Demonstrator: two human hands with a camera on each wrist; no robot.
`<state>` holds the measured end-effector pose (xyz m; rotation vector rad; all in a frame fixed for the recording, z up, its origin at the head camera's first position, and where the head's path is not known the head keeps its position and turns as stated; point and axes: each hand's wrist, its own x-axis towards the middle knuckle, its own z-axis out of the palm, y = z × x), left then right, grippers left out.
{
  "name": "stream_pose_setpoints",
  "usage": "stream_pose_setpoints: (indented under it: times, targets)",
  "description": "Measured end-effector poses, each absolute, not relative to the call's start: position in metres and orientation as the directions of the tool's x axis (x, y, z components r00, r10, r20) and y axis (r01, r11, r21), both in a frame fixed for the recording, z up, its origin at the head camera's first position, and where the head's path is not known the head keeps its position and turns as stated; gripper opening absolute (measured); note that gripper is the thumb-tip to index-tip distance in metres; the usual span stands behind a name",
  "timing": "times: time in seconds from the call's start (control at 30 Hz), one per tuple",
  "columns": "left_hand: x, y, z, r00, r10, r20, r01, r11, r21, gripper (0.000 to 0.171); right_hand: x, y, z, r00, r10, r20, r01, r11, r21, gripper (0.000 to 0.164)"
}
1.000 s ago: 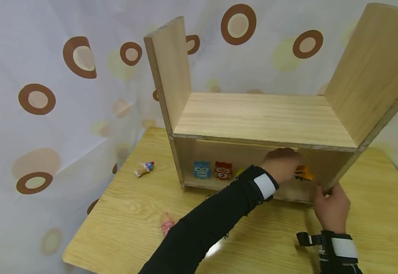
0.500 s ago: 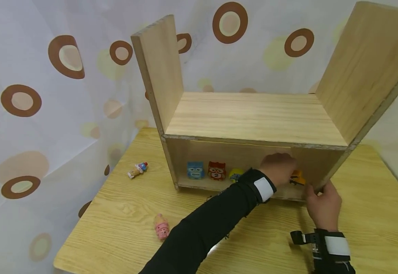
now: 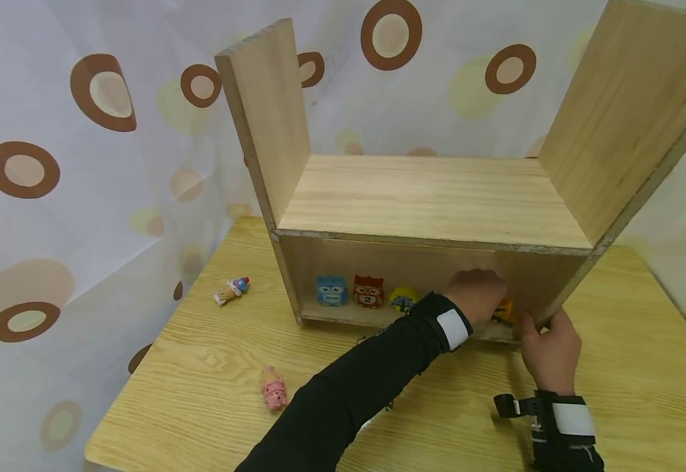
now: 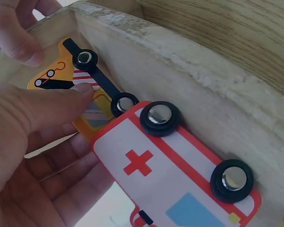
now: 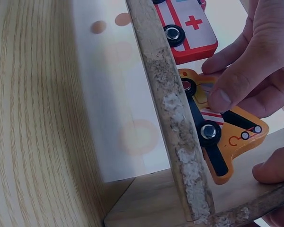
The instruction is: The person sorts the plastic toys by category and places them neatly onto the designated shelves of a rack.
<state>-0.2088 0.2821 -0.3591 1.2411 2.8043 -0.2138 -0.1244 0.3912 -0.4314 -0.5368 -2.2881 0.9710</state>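
Note:
In the lower compartment of a wooden shelf (image 3: 431, 196), my left hand (image 3: 475, 294) pinches an orange toy truck (image 5: 241, 135) between thumb and fingers. The truck has black wheels, a printed hook and red-white stripes; its wheels face the front lip of the compartment. Touching or very near its end stands a red-and-white toy ambulance (image 4: 156, 165), hidden behind my left hand in the head view. My right hand (image 3: 552, 351) grips the front edge of the shelf's right side panel, with the thumb inside and fingers outside.
A blue owl block (image 3: 331, 291), a red owl block (image 3: 369, 292) and a yellow round piece (image 3: 403, 299) stand in the same compartment. Two small figures, one blue-hatted (image 3: 232, 290) and one pink (image 3: 274, 389), lie on the table (image 3: 201, 367) at left. Tall side panels rise above.
My left hand has lowered slightly with the orange truck, bringing it down toward the compartment floor. The head view has shifted a little to the right. My right hand keeps its grip on the panel.

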Motion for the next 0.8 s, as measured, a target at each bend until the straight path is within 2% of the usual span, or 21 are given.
stream_pose_setpoints:
  times: [0.43,0.53,0.63,0.8]
  targets:
    - [-0.205,0.276,-0.364,-0.64,0.766,-0.066,0.767,0.629,-0.128,0.01,-0.125,0.388,-0.433,-0.754,0.556,0.349,0.12,0.64,-0.759,0.036]
    - [-0.196,0.266,-0.357,-0.601,0.799,-0.017,0.791,0.591,-0.155,0.013,-0.125,0.387,-0.432,-0.74,0.553,0.383,0.095,0.649,-0.755,0.029]
    - [-0.184,0.249,-0.342,-0.534,0.842,0.069,0.815,0.535,-0.222,0.018,-0.124,0.388,-0.431,-0.72,0.556,0.415,0.074,0.657,-0.75,0.023]
    - [-0.161,0.201,-0.319,-0.413,0.885,0.217,0.841,0.462,-0.282,0.023,-0.122,0.391,-0.43,-0.723,0.558,0.406,0.079,0.651,-0.755,0.024]
